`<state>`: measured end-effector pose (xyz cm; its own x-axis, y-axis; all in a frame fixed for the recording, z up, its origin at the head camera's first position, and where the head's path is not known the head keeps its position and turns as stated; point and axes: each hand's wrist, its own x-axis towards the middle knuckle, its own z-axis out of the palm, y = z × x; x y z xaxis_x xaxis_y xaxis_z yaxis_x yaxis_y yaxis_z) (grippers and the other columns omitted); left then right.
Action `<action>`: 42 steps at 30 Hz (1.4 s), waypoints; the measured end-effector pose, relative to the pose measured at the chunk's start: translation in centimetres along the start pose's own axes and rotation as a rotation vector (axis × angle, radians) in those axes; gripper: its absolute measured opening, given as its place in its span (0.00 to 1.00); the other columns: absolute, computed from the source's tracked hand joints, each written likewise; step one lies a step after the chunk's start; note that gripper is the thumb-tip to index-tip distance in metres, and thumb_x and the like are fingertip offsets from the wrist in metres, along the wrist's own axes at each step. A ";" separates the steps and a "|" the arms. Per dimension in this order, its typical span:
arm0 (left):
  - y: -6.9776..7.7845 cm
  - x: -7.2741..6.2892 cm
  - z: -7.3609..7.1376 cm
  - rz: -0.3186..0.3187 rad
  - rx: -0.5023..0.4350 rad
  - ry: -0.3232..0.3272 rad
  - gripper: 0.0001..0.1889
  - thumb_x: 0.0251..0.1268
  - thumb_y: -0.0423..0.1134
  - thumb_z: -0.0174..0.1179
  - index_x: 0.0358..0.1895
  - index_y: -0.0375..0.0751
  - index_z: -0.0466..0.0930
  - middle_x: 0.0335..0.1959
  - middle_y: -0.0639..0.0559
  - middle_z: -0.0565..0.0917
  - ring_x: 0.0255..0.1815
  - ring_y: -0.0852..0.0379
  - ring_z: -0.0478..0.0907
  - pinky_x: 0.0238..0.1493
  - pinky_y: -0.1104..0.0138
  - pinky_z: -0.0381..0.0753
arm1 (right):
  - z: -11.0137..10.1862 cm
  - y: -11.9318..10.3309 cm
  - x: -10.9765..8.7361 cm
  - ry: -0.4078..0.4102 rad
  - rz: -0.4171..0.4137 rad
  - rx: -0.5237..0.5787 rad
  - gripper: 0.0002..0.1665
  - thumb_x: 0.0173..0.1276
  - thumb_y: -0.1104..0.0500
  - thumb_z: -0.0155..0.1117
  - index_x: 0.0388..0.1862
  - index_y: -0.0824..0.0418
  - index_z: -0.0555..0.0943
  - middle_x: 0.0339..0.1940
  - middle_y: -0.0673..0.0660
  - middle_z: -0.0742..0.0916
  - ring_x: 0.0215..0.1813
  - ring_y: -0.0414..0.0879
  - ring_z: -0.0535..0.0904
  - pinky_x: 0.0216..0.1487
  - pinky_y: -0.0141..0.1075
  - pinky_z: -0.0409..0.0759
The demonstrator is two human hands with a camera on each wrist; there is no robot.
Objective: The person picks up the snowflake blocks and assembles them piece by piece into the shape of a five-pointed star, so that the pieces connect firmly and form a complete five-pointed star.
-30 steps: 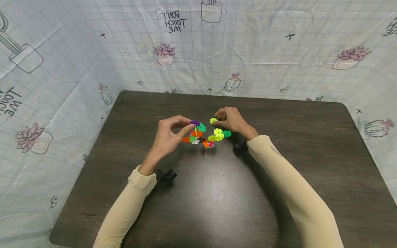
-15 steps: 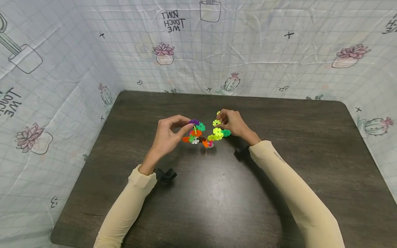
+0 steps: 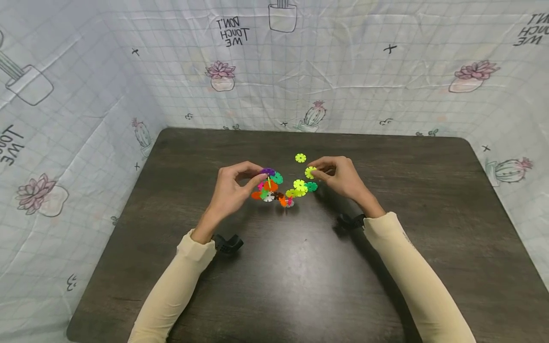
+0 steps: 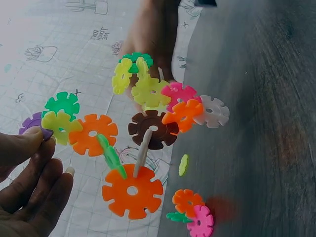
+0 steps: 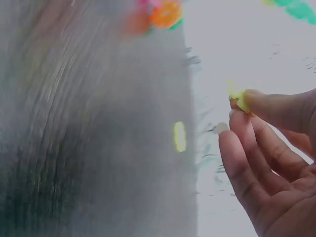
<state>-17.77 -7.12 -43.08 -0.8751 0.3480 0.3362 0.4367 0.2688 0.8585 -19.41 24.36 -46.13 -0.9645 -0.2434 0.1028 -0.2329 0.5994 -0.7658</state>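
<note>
In the head view my left hand (image 3: 231,188) pinches a purple notched plastic disc (image 3: 268,171) between thumb and fingers. That disc ends a chain of interlocked snowflake discs held above the table, with green, yellow, brown (image 4: 152,129), white, pink and orange (image 4: 132,191) pieces. The chain curves round, and a teal disc (image 3: 311,186) forms its far end. To its right, my right hand (image 3: 340,176) pinches a single yellow disc (image 3: 310,172), apart from the chain; the right wrist view shows this yellow disc (image 5: 240,100) between thumb and fingertips.
A loose yellow disc (image 3: 300,157) lies on the dark wooden table (image 3: 274,286), beyond the hands. In the left wrist view, a small joined group of orange (image 4: 187,202), pink and green discs rests on the table beneath the chain. A printed white cloth (image 3: 343,62) hangs behind.
My right hand has moved right and slightly nearer with the yellow disc, uncovering the loose yellow disc on the table. The left hand and chain have stayed nearly still.
</note>
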 end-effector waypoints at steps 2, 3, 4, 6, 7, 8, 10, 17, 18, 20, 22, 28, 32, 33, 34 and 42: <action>0.0 0.0 0.1 0.003 -0.003 -0.002 0.07 0.70 0.39 0.70 0.45 0.41 0.90 0.42 0.46 0.91 0.42 0.52 0.89 0.54 0.53 0.89 | -0.4 -0.7 -0.7 0.015 -0.014 0.008 0.13 0.73 0.58 0.71 0.54 0.56 0.89 0.45 0.58 0.93 0.45 0.51 0.90 0.49 0.43 0.89; 0.0 -0.1 0.2 0.005 -0.004 -0.003 0.07 0.70 0.40 0.70 0.45 0.41 0.90 0.42 0.46 0.91 0.42 0.53 0.89 0.54 0.54 0.89 | -0.5 -1.1 -1.0 0.018 -0.022 0.010 0.12 0.73 0.58 0.71 0.53 0.55 0.89 0.45 0.57 0.93 0.45 0.49 0.90 0.49 0.40 0.89; 0.0 -0.1 0.2 0.008 -0.003 -0.005 0.07 0.70 0.40 0.70 0.45 0.41 0.90 0.42 0.46 0.92 0.42 0.53 0.89 0.54 0.54 0.90 | -0.6 -1.4 -1.3 0.021 -0.027 0.015 0.11 0.73 0.57 0.71 0.53 0.55 0.89 0.45 0.57 0.93 0.45 0.49 0.90 0.49 0.38 0.89; 0.1 -0.2 0.3 0.012 -0.002 -0.008 0.07 0.70 0.40 0.70 0.44 0.41 0.90 0.41 0.47 0.92 0.41 0.53 0.89 0.53 0.54 0.90 | -0.6 -2.1 -2.0 0.024 -0.036 0.024 0.10 0.73 0.56 0.71 0.51 0.54 0.89 0.44 0.56 0.93 0.44 0.48 0.90 0.48 0.33 0.88; 0.1 -0.2 0.3 0.012 0.000 -0.011 0.07 0.70 0.40 0.70 0.44 0.42 0.90 0.41 0.47 0.92 0.41 0.54 0.89 0.53 0.54 0.90 | -0.6 -2.4 -2.3 0.028 -0.037 0.032 0.10 0.73 0.55 0.72 0.50 0.54 0.89 0.44 0.55 0.93 0.44 0.47 0.89 0.48 0.32 0.87; 0.1 -0.3 0.4 0.013 -0.001 -0.013 0.07 0.70 0.40 0.70 0.44 0.42 0.90 0.41 0.47 0.92 0.41 0.54 0.89 0.53 0.54 0.90 | -0.6 -2.7 -2.6 0.032 -0.038 0.043 0.09 0.73 0.55 0.72 0.49 0.54 0.89 0.43 0.54 0.93 0.44 0.45 0.89 0.49 0.30 0.87; 0.2 -0.4 0.6 0.014 -0.005 -0.021 0.07 0.70 0.39 0.70 0.44 0.41 0.90 0.41 0.47 0.92 0.41 0.54 0.89 0.53 0.53 0.90 | -0.5 -3.3 -3.1 0.041 -0.040 0.064 0.08 0.72 0.55 0.73 0.48 0.53 0.89 0.42 0.53 0.92 0.43 0.43 0.89 0.49 0.29 0.86; 0.3 -0.7 1.3 0.018 -0.017 -0.042 0.05 0.69 0.38 0.70 0.44 0.42 0.90 0.40 0.48 0.92 0.40 0.54 0.89 0.52 0.53 0.90 | -0.3 -4.8 -4.4 0.052 -0.083 0.107 0.07 0.68 0.59 0.76 0.44 0.54 0.89 0.41 0.51 0.92 0.42 0.39 0.88 0.49 0.28 0.87; 0.3 -0.7 1.4 0.020 -0.019 -0.045 0.05 0.69 0.38 0.70 0.44 0.42 0.90 0.40 0.47 0.92 0.40 0.53 0.90 0.52 0.54 0.90 | -0.2 -5.0 -4.6 0.053 -0.089 0.109 0.07 0.68 0.58 0.76 0.44 0.53 0.88 0.41 0.50 0.91 0.42 0.38 0.88 0.49 0.28 0.87; 0.4 -0.8 1.6 0.024 -0.018 -0.049 0.05 0.69 0.38 0.70 0.43 0.42 0.90 0.40 0.47 0.92 0.40 0.52 0.90 0.52 0.55 0.90 | -0.1 -5.3 -4.8 0.054 -0.101 0.116 0.07 0.68 0.58 0.76 0.43 0.53 0.88 0.41 0.50 0.91 0.42 0.38 0.88 0.49 0.28 0.87; 0.6 -0.8 1.7 0.030 -0.017 -0.052 0.06 0.69 0.39 0.70 0.43 0.42 0.90 0.40 0.48 0.92 0.40 0.52 0.90 0.52 0.57 0.90 | 0.0 -5.6 -5.0 0.052 -0.110 0.122 0.07 0.68 0.58 0.77 0.43 0.53 0.88 0.40 0.50 0.91 0.41 0.38 0.88 0.49 0.29 0.87; 0.7 -0.8 2.2 0.039 -0.023 -0.061 0.07 0.70 0.41 0.70 0.43 0.42 0.90 0.40 0.48 0.92 0.40 0.55 0.90 0.51 0.59 0.90 | 0.3 -6.1 -5.2 0.042 -0.140 0.137 0.06 0.68 0.60 0.76 0.42 0.53 0.88 0.39 0.50 0.91 0.40 0.39 0.88 0.48 0.30 0.88; 0.8 -0.8 2.4 0.041 -0.026 -0.062 0.07 0.71 0.40 0.69 0.44 0.42 0.90 0.40 0.48 0.92 0.41 0.55 0.90 0.51 0.57 0.90 | 0.3 -6.3 -5.3 0.027 -0.166 0.135 0.08 0.67 0.63 0.76 0.41 0.53 0.88 0.38 0.49 0.91 0.39 0.39 0.88 0.47 0.30 0.88; 0.9 -0.8 2.4 0.040 -0.027 -0.062 0.07 0.71 0.40 0.69 0.44 0.41 0.90 0.40 0.48 0.92 0.41 0.54 0.90 0.51 0.57 0.90 | 0.3 -6.3 -5.4 0.024 -0.172 0.133 0.08 0.66 0.63 0.76 0.41 0.53 0.88 0.38 0.49 0.91 0.39 0.39 0.88 0.47 0.30 0.88; 0.9 -0.8 2.5 0.041 -0.028 -0.061 0.07 0.70 0.40 0.69 0.43 0.41 0.90 0.40 0.47 0.92 0.41 0.54 0.90 0.51 0.57 0.90 | 0.4 -6.3 -5.4 0.021 -0.178 0.130 0.07 0.67 0.63 0.76 0.41 0.53 0.88 0.38 0.49 0.91 0.39 0.39 0.88 0.47 0.31 0.88; 1.6 -0.7 2.8 0.056 -0.053 -0.071 0.06 0.70 0.38 0.70 0.43 0.39 0.90 0.41 0.47 0.91 0.40 0.54 0.89 0.48 0.63 0.90 | 0.5 -6.2 -5.7 0.048 -0.185 0.121 0.08 0.65 0.62 0.78 0.39 0.51 0.88 0.37 0.47 0.91 0.40 0.38 0.88 0.51 0.40 0.90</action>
<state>-15.85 -4.46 -43.04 -0.8318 0.4243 0.3579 0.4714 0.1995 0.8591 -12.41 21.63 -42.23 -0.9122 -0.3026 0.2764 -0.3926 0.4516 -0.8012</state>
